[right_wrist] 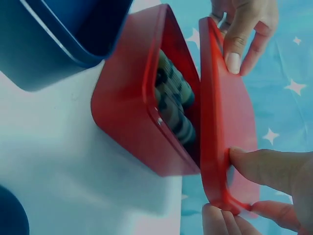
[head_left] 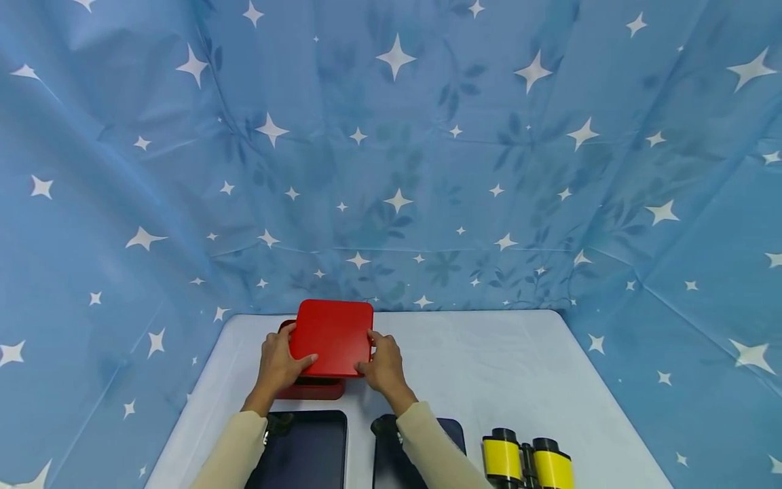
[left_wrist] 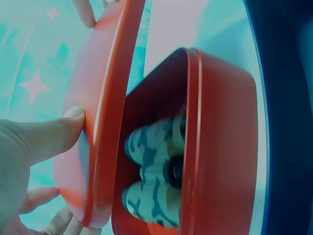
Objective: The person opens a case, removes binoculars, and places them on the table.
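Both hands hold a red lid (head_left: pixel 332 336) tilted above an open red box (head_left: pixel 311 392). My left hand (head_left: pixel 280 363) grips the lid's left edge, its thumb lying on the top face. At the opposite edge, my right hand (head_left: pixel 385 367) pinches the lid between thumb and fingers. Inside the box, a pair of camouflage-patterned binoculars (left_wrist: pixel 154 171) shows in the left wrist view. The right wrist view shows the gap between the lid (right_wrist: pixel 215 112) and the box rim, with part of the binoculars (right_wrist: pixel 171 98) visible through it.
Nearer the body, a dark rectangular box (head_left: pixel 305 448) stands at the left and a second dark one (head_left: pixel 449 435) lies partly under the right sleeve. Yellow-and-black binoculars (head_left: pixel 504 458) are at the front right of the white table (head_left: pixel 476 360). A blue starry curtain (head_left: pixel 397 170) hangs behind.
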Tool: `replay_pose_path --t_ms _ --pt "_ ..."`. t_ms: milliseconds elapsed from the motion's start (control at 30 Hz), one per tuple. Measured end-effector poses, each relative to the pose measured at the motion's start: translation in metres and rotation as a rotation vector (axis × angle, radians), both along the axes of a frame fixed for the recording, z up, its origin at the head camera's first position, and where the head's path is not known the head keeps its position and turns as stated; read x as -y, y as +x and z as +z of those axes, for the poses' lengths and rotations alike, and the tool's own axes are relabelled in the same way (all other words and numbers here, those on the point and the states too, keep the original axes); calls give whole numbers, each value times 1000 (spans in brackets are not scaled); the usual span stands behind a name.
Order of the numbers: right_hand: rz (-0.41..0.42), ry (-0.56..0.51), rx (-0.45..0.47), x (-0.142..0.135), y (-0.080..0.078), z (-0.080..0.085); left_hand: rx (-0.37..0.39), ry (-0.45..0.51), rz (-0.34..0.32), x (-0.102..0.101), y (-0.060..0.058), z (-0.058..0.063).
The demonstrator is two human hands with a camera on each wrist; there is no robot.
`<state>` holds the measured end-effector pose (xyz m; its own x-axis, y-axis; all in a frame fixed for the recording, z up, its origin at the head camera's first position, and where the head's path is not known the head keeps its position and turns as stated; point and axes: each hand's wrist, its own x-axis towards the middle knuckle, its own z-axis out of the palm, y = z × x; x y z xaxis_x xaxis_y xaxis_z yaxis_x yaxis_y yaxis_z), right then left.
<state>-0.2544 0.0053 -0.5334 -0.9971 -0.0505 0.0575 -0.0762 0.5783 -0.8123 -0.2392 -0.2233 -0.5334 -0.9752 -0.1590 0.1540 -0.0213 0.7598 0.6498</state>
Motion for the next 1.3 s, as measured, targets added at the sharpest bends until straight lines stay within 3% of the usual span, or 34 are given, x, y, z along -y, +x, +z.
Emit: replay_pose_path --t_ms 233,800,1300 --pt "-36 -18 4 -16 1 2 -5 22 1 -21 -1 3" --pt "-110 -35 9 -56 4 -3 -10 41 14 -64 -5 -5" --pt "-168 -42 17 -90 8 -10 -63 64 -41 -100 -8 -14"
